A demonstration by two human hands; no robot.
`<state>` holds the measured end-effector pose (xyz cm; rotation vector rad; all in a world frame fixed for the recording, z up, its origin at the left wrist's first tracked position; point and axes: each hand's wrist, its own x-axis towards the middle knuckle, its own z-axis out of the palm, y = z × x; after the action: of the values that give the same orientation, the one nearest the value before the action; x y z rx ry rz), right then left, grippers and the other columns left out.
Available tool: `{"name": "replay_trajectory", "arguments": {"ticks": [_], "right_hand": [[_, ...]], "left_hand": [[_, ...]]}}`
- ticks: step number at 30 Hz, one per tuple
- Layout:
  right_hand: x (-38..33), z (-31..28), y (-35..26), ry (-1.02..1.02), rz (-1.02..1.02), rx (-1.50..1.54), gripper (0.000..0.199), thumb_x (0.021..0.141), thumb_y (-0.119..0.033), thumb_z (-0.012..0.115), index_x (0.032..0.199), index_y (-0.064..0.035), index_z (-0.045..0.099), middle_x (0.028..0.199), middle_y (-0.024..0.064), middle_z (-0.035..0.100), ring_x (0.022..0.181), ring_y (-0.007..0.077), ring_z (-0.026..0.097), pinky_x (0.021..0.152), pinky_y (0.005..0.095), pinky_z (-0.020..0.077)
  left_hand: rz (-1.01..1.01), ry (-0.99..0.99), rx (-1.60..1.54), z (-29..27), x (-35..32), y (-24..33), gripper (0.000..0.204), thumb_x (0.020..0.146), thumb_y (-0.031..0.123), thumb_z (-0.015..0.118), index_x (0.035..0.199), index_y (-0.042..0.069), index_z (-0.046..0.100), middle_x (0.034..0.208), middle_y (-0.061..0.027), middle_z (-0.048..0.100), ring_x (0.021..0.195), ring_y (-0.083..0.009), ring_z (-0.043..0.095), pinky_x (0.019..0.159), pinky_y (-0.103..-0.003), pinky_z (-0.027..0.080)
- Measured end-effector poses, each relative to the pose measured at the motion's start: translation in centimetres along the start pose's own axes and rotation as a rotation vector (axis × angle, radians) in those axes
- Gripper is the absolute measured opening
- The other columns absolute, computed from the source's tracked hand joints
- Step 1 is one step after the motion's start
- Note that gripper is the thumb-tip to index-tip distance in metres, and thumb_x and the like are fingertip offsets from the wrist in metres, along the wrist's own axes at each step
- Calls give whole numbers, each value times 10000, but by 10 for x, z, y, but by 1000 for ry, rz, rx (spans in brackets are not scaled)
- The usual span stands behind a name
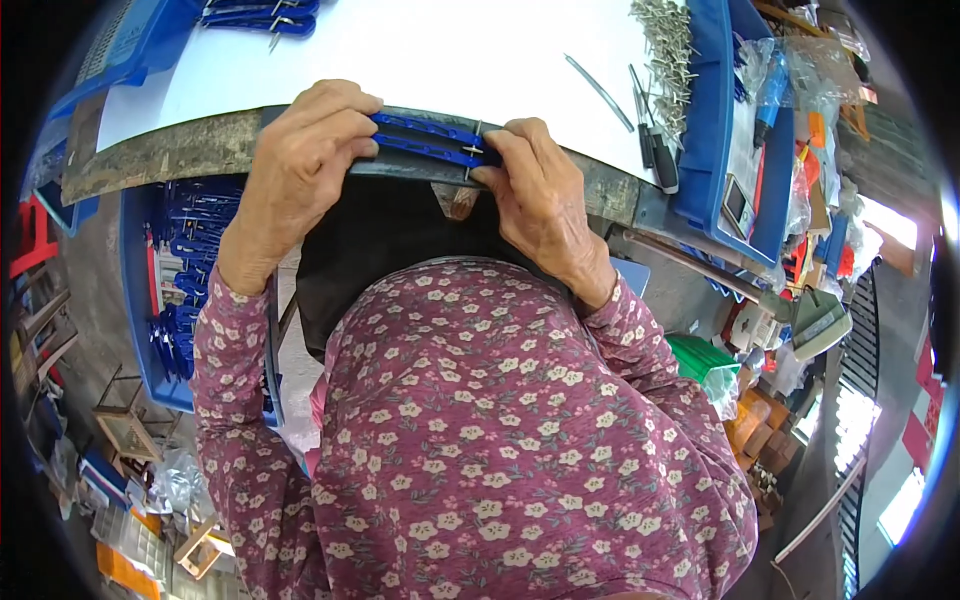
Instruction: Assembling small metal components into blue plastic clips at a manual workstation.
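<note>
My left hand (305, 150) and my right hand (540, 195) both grip a long blue plastic part (425, 139) at the near edge of the white-topped table (420, 50). The left hand covers the part's left end. My right fingers pinch its right end, where a small metal pin (475, 150) sticks through it. Both floral sleeves come up from the lower edge.
A pile of metal pins (668, 50) lies at the table's right, beside loose metal rods and a dark-handled tool (660, 160). More blue parts (262, 18) lie at the far left. A blue crate (165, 290) of blue parts stands below left, blue trays (745, 130) at the right.
</note>
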<state>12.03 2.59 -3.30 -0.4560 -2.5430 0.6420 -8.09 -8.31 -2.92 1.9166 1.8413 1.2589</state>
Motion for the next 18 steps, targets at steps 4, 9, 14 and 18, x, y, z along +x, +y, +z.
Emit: {"name": "replay_trajectory", "arguments": {"ticks": [4,9,14,18], "right_hand": [[20,21,-11,-12,-67,10,322,663,34,677,939,22,512,843,128,492,674,269,535,554,347,434],[52,60,-29,47,-211,79,272,677,-6,676,872,17,488,791,122,467,665,276,517,537,356,422],[63,72,-37,31,-240,104,252,689,-22,675,853,13,487,777,131,458,660,285,509,533,355,419],[42,42,-29,-22,-147,97,244,702,-28,672,870,16,502,800,140,478,652,288,513,539,349,428]], "left_hand": [[-31,38,97,-28,-12,-9,115,678,-85,611,779,-37,583,922,-99,633,892,-238,600,740,-297,487],[-177,56,119,-66,-36,-22,112,711,-88,587,809,-33,590,955,-96,636,911,-233,602,756,-287,485],[-136,71,240,-82,-46,-27,118,732,-86,576,835,-29,589,965,-100,637,929,-242,600,774,-302,485],[-114,74,184,-58,-33,-6,92,723,-77,579,806,-40,564,958,-111,632,934,-266,590,790,-319,477]]}}
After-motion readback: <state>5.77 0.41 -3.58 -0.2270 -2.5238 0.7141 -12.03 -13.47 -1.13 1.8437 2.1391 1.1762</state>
